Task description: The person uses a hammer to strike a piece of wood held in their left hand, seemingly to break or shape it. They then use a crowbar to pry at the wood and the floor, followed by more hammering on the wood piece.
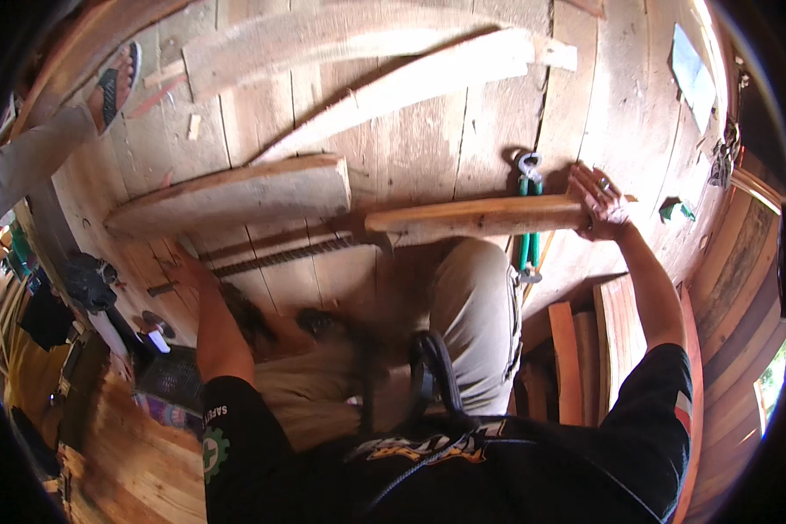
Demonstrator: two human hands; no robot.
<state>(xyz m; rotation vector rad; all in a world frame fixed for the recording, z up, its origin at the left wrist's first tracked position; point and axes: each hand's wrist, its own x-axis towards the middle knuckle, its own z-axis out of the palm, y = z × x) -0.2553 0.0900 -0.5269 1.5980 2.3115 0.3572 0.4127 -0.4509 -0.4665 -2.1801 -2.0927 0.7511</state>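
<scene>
On the left, my left hand (pixel 189 269) is closed round the rear part of a dark ribbed metal bar, the handle of a hammer (pixel 301 253). The hammer's head lies toward the middle, close to the tip of a narrow wooden piece (pixel 476 215). My right hand (pixel 599 203) grips that piece at its right end, fingers over its top. Green-handled pincers (pixel 530 179) lie crosswise, partly hidden by the wooden piece. A thick, tapered wooden block (pixel 236 199) rests just beyond my left hand.
Two long curved boards (pixel 402 90) lie across the plank surface (pixel 498 113) at the far side. Another person's sandalled foot (pixel 113 87) stands at the upper left. Timber pieces (pixel 568 358) stand beside my right knee. A light-blue sheet (pixel 692 77) lies at the upper right.
</scene>
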